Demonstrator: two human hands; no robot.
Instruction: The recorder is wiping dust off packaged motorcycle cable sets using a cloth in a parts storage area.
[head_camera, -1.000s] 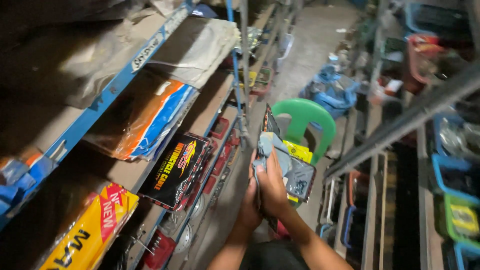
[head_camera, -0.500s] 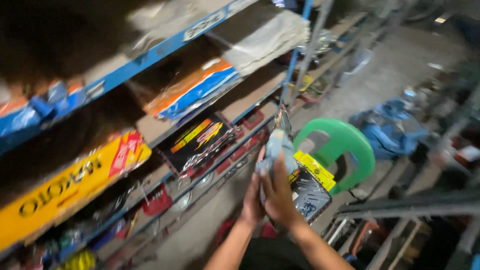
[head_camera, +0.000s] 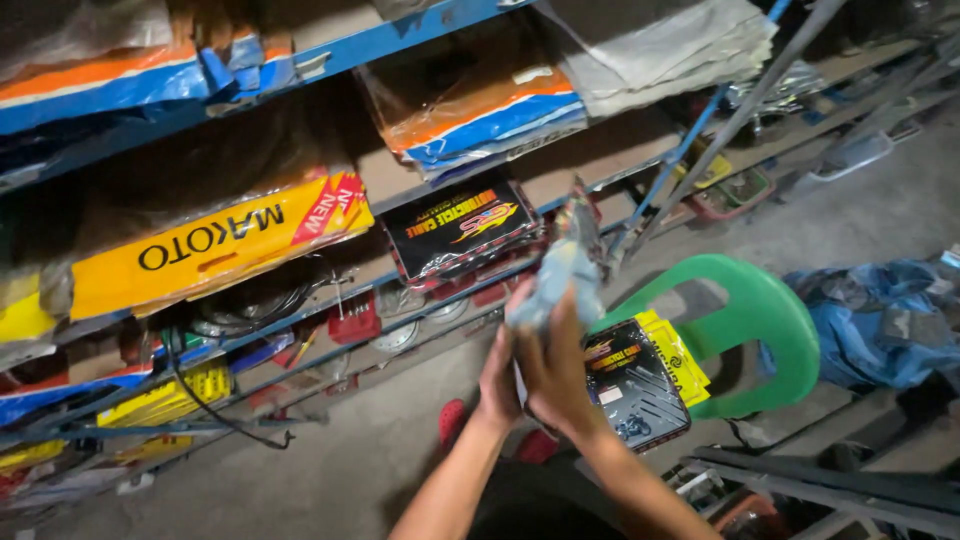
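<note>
Slim, glossy plastic-wrapped packet (head_camera: 562, 262), judged light, floppy and slippery, is gripped at its lower end by left hand (head_camera: 499, 378) and right hand (head_camera: 556, 372), both closed round it, above green plastic chair (head_camera: 760, 325).

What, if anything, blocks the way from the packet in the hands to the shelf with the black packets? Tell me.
Nothing visible does. Both hands, left hand and right hand, grip the grey-blue packet in open air just in front of the black packets on the blue shelf. The green chair stands off to the right, behind.

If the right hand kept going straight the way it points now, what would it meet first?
Probably the black packet on the blue shelf; the right hand, holding a grey bundle, points up toward it, though depth is unclear.
</note>
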